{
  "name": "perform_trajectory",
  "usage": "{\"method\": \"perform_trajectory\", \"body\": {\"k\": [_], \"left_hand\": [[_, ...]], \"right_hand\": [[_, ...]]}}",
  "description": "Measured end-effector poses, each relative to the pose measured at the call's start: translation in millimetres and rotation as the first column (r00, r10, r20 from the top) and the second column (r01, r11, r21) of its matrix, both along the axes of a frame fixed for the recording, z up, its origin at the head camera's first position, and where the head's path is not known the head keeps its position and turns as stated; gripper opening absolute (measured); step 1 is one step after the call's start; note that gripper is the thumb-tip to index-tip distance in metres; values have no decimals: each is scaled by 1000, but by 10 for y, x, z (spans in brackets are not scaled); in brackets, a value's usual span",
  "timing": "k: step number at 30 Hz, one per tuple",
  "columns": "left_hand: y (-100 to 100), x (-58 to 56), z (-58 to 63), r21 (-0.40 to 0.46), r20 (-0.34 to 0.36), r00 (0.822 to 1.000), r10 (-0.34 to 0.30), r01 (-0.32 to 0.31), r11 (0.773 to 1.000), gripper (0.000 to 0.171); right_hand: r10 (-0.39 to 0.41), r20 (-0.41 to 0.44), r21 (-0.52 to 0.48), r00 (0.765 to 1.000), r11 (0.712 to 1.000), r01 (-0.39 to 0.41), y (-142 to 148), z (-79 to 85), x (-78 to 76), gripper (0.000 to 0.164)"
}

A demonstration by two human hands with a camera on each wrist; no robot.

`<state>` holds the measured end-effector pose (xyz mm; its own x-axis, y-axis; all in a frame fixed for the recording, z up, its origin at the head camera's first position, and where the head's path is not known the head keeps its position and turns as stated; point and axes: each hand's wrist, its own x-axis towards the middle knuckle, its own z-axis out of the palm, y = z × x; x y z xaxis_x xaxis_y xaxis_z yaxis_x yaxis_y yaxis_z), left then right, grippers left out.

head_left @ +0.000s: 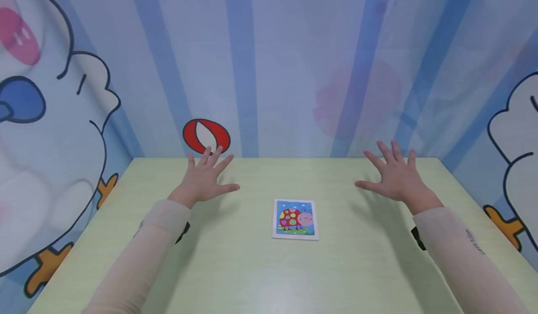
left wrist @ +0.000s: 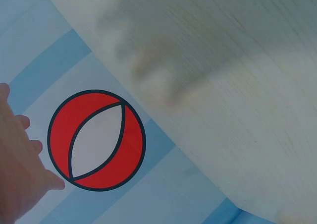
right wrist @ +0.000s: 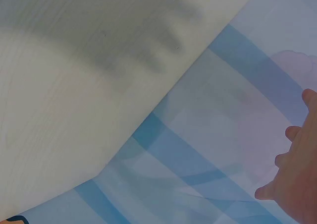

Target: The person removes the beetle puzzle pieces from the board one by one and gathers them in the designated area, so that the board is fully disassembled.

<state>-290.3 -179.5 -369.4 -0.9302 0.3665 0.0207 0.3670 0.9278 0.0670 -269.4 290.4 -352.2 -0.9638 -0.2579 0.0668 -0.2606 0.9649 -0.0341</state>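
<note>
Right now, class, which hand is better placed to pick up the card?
Probably the left hand, but only just: in the head view it looks slightly nearer the card than the right hand. Both are empty and spread, so either could serve.

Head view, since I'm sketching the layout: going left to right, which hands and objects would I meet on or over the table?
Left hand → card with a ladybug picture → right hand.
</note>
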Motion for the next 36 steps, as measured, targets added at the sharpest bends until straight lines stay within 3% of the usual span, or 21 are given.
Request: {"method": "perform_trajectory", "body": {"k": [11,17,26,36], "left_hand": [[8,-8,-63,-3,-4,1000,1,-1,1000,89],[87,17,-147,49,-4,1000,-12,12,999,89],[381,123,-322,153,32,998,-50,45,987,91],[698,218,-485,227,141,988,-65,32,973,93]], "right_hand": [[16,-10,-15,1000,1000,-16,-15,-17,-12,95],[76,5,-112,997,991,-75,-197,47,-51,91],[230,34,-316,972,926,-208,-770,78,-113,83],[317,37,-457,948,849,-266,-1237,-89,-144,74]]}}
